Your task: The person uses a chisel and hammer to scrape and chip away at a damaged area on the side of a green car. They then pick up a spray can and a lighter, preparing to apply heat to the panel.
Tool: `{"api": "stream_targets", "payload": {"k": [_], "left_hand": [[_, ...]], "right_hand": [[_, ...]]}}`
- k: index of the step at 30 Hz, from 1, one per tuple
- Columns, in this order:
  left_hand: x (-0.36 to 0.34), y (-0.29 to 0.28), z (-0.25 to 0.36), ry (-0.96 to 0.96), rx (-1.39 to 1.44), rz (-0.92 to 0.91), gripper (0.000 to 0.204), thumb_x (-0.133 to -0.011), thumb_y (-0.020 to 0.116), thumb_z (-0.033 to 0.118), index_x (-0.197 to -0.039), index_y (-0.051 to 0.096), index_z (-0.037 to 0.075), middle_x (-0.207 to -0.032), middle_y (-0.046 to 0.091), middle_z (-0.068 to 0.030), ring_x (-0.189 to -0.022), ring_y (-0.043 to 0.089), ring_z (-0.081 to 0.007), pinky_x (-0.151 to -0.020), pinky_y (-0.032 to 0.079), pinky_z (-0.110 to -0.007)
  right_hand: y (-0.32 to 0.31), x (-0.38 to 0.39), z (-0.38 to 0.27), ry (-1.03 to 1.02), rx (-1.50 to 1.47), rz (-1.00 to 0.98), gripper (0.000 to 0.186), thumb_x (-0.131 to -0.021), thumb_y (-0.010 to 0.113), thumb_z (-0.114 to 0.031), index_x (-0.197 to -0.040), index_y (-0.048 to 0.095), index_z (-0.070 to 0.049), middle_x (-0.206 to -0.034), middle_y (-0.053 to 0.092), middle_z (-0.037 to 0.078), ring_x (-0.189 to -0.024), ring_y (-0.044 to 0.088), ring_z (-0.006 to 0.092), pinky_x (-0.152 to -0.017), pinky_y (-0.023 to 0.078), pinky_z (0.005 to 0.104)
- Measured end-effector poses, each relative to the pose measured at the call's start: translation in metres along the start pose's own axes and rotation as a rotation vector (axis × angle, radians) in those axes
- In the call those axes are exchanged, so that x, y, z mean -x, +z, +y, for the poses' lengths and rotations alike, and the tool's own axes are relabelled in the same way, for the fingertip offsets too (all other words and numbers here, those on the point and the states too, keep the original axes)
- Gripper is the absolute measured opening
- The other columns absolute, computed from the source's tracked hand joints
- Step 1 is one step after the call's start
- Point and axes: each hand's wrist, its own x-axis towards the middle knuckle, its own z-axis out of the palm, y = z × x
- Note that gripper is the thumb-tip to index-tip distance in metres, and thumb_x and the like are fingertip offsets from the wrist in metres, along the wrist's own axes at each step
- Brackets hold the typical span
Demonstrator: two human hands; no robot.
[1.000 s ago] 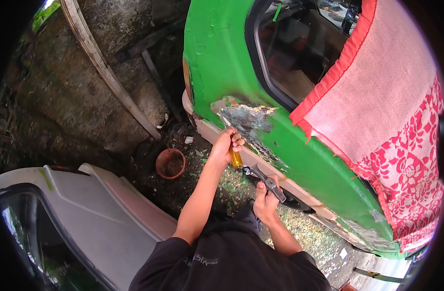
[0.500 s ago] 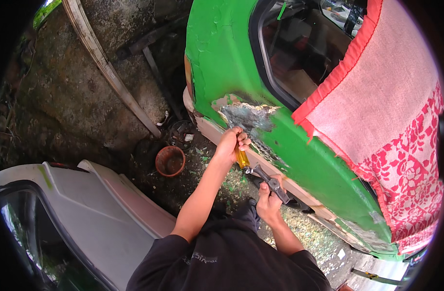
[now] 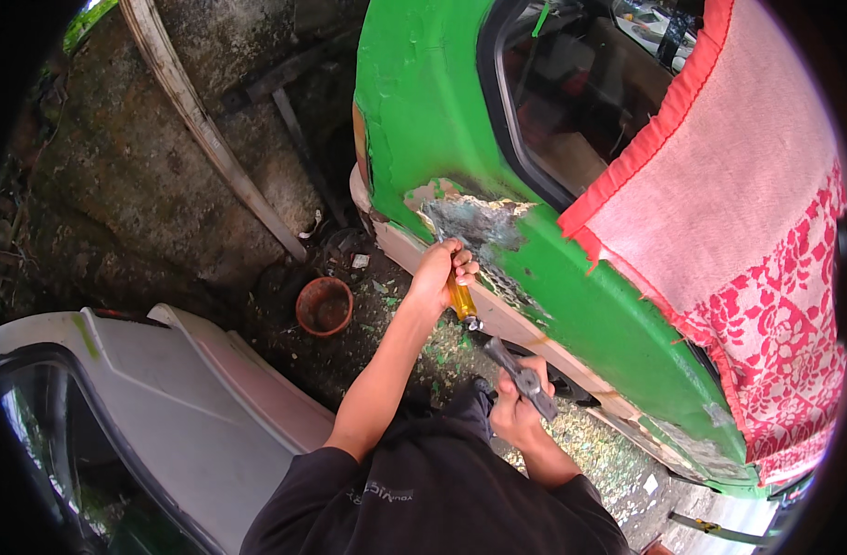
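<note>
A pink cloth (image 3: 692, 148) with a red border and a red floral part hung along the right. At lower left stood a pale grey car (image 3: 197, 407), its dark window (image 3: 58, 453) framed in black. A reddish-brown pot (image 3: 325, 320) sat on the ground near the car, with a small white scrap (image 3: 360, 262) just beyond it. A long, narrow, weathered strip (image 3: 197, 120) curved across a stained, rough surface (image 3: 100, 176). Pale and green flakes (image 3: 599, 462) littered the ground, and greenery (image 3: 83, 26) showed at upper left.
</note>
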Motion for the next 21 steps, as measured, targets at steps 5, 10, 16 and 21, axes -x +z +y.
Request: {"api": "stream_targets", "payload": {"k": [5,10,16,21], "left_hand": [[-0.003,0.001,0.001,-0.025,0.001,-0.016,0.017,-0.096,0.038,0.012,-0.080,0.036,0.008,-0.060,0.030,0.0012,-0.050,0.030,-0.0076,-0.035,0.028,-0.020],[-0.026,-0.037,0.017,0.012,0.009,-0.031,0.021,-0.098,0.030,0.012,-0.078,0.033,0.009,-0.058,0.031,0.0008,-0.049,0.030,-0.0106,-0.038,0.027,-0.023],[-0.006,-0.015,-0.001,0.021,-0.020,0.034,0.018,-0.100,0.037,0.020,-0.086,0.036,0.010,-0.060,0.033,-0.0001,-0.052,0.031,-0.0112,-0.041,0.029,-0.024],[0.016,0.000,-0.011,0.098,-0.051,0.013,0.016,-0.101,0.036,0.024,-0.094,0.041,0.011,-0.068,0.041,-0.0034,-0.060,0.041,-0.0156,-0.052,0.038,-0.030]], "right_hand": [[0.018,0.013,0.038,-0.270,0.047,0.058,0.022,-0.085,0.064,-0.010,-0.094,0.047,0.000,-0.063,0.061,0.010,-0.047,0.059,0.0235,-0.044,0.044,0.0300],[0.033,-0.003,0.073,0.118,0.288,-0.051,0.018,-0.088,0.059,-0.006,-0.096,0.044,0.001,-0.064,0.062,0.014,-0.049,0.061,0.0270,-0.046,0.047,0.0338],[0.024,-0.007,0.048,0.231,0.154,-0.027,0.027,-0.097,0.049,-0.027,-0.098,0.044,-0.001,-0.055,0.046,0.009,-0.046,0.049,0.0194,-0.047,0.040,0.0334],[0.024,-0.011,0.053,0.353,0.020,-0.029,0.031,-0.100,0.040,-0.032,-0.094,0.047,-0.002,-0.057,0.042,0.007,-0.051,0.040,0.0153,-0.050,0.035,0.0346]]}}
